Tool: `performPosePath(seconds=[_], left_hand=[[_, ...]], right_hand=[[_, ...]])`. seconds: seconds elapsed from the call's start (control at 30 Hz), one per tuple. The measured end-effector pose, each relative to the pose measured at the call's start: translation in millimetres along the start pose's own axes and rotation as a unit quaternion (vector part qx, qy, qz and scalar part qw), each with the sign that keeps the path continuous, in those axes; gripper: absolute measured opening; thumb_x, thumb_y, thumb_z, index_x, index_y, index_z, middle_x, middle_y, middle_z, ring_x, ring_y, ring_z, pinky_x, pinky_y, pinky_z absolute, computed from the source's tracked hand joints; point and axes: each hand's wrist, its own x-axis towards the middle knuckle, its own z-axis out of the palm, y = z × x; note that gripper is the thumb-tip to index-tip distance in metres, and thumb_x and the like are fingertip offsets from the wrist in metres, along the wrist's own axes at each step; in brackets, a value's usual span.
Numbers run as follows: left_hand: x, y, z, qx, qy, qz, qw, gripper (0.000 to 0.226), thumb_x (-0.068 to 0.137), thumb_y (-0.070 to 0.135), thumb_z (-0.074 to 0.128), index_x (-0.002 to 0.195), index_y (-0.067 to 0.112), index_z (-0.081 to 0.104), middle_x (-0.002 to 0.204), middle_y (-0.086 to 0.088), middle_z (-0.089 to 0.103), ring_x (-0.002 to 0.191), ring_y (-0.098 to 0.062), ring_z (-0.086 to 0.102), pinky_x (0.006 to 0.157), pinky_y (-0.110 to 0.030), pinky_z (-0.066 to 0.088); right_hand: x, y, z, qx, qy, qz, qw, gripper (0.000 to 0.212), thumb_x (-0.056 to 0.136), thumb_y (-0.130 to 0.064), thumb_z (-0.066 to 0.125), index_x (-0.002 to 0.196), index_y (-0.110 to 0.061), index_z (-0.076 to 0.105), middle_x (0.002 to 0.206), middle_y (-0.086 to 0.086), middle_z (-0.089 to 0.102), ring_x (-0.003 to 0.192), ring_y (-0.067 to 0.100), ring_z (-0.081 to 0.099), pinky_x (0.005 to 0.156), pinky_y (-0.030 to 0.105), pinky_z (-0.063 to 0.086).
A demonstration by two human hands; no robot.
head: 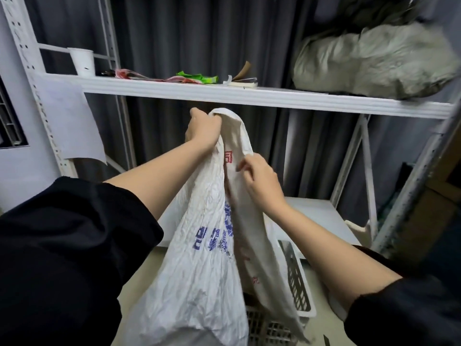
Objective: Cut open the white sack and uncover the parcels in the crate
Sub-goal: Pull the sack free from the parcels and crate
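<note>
Item one, centre of the frame: the white sack (199, 245), crumpled, printed in blue and red, which I hold raised and stretched upward. Its lower part hangs down to the bottom edge of the frame, in front of the crate (296, 278).

Item two: my left hand (203, 128), just above centre, fingers curled tight around the sack's top edge, just below the white shelf (249, 96).

Item three: my right hand (259, 178), right of centre and lower, fingers bent and pinching a fold of the sack's right side. Both forearms are bare; black sleeves fill the lower corners.

Item four: the crate, white slatted plastic, lower right of centre, mostly covered by the sack. I cannot tell what lies inside it.

Item five, upper part of the frame, on the shelf: a white paper cup (82, 61) at upper left; red and green wrappers (197, 78) near the middle; a small notepad (243, 82) beside them; a bulky grey sack (369, 61) at upper right.

Item six: dark grey curtain (199, 33) behind the rack.
</note>
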Motion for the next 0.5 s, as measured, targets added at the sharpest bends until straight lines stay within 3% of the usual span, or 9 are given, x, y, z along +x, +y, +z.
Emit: performPosePath(seconds=[0.07, 0.13, 0.17, 0.23, 0.3, 0.37, 0.43, 0.5], left_hand=[[-5.2, -3.7, 12.0, -0.018, -0.030, 0.004, 0.999, 0.028, 0.092, 0.028, 0.046, 0.111, 0.008, 0.043, 0.096, -0.003, 0.057, 0.096, -0.029, 0.059, 0.081, -0.035, 0.048], [-10.0, -8.2, 21.7, -0.025, -0.069, 0.020, 0.997, 0.019, 0.085, 0.025, 0.052, 0.093, 0.011, 0.043, 0.077, 0.002, 0.048, 0.080, -0.024, 0.057, 0.074, -0.033, 0.050], [-11.1, -9.3, 23.9, -0.036, -0.093, 0.032, 0.995, 0.017, 0.081, 0.023, 0.055, 0.082, 0.012, 0.042, 0.070, 0.003, 0.044, 0.072, -0.022, 0.053, 0.066, -0.030, 0.048], [-13.2, -9.2, 21.9, -0.081, -0.170, 0.033, 0.982, 0.022, 0.077, 0.020, 0.059, 0.066, 0.011, 0.042, 0.063, -0.001, 0.045, 0.065, -0.021, 0.054, 0.058, -0.027, 0.052], [-18.4, -6.0, 14.1, -0.126, -0.286, 0.015, 0.950, 0.019, 0.084, 0.018, 0.064, 0.073, 0.004, 0.056, 0.070, -0.008, 0.058, 0.071, -0.021, 0.064, 0.068, -0.029, 0.061], [-23.0, -6.9, 6.0, -0.157, -0.369, -0.018, 0.916, 0.019, 0.089, 0.024, 0.064, 0.085, 0.005, 0.064, 0.084, -0.008, 0.066, 0.082, -0.019, 0.069, 0.081, -0.032, 0.060], [-25.1, -11.8, 0.2, -0.190, -0.379, -0.061, 0.904, 0.025, 0.092, 0.034, 0.059, 0.096, 0.009, 0.063, 0.094, -0.007, 0.068, 0.092, -0.019, 0.069, 0.085, -0.033, 0.058], [-22.3, -19.4, -5.9, -0.184, -0.332, -0.064, 0.923, 0.027, 0.096, 0.037, 0.051, 0.101, 0.012, 0.059, 0.100, -0.006, 0.065, 0.096, -0.018, 0.066, 0.084, -0.031, 0.056]], right_hand=[[6.3, -3.0, 4.5, 0.066, -0.070, 0.082, 0.992, 0.025, 0.089, -0.041, 0.042, 0.103, -0.031, 0.061, 0.108, -0.004, 0.055, 0.096, 0.015, 0.054, 0.082, 0.035, 0.041], [15.2, -6.1, 9.1, 0.127, -0.098, 0.143, 0.977, 0.035, 0.074, -0.072, 0.043, 0.083, -0.040, 0.054, 0.097, -0.004, 0.052, 0.084, 0.016, 0.050, 0.072, 0.033, 0.040], [18.9, -6.3, 10.3, 0.130, -0.098, 0.162, 0.973, 0.036, 0.068, -0.075, 0.048, 0.076, -0.040, 0.050, 0.091, -0.002, 0.049, 0.078, 0.016, 0.047, 0.067, 0.031, 0.037], [22.0, -2.9, 10.5, 0.121, -0.087, 0.183, 0.972, 0.037, 0.060, -0.062, 0.059, 0.083, -0.033, 0.057, 0.089, 0.001, 0.054, 0.074, 0.015, 0.050, 0.063, 0.031, 0.040], [22.6, 0.6, 10.2, 0.134, -0.086, 0.206, 0.966, 0.045, 0.059, -0.044, 0.063, 0.097, -0.019, 0.062, 0.088, 0.000, 0.061, 0.077, 0.017, 0.058, 0.065, 0.031, 0.046], [25.3, 3.7, 10.9, 0.143, -0.055, 0.249, 0.956, 0.042, 0.067, -0.036, 0.064, 0.104, -0.016, 0.062, 0.092, -0.001, 0.065, 0.086, 0.020, 0.062, 0.070, 0.034, 0.048], [30.0, 6.1, 12.0, 0.103, 0.004, 0.295, 0.950, 0.031, 0.083, -0.024, 0.058, 0.112, -0.017, 0.059, 0.102, 0.002, 0.064, 0.093, 0.024, 0.060, 0.071, 0.032, 0.042], [35.0, 10.2, 10.5, 0.071, 0.066, 0.313, 0.945, 0.032, 0.087, -0.006, 0.042, 0.113, -0.017, 0.059, 0.108, 0.007, 0.064, 0.099, 0.030, 0.059, 0.072, 0.029, 0.038]])
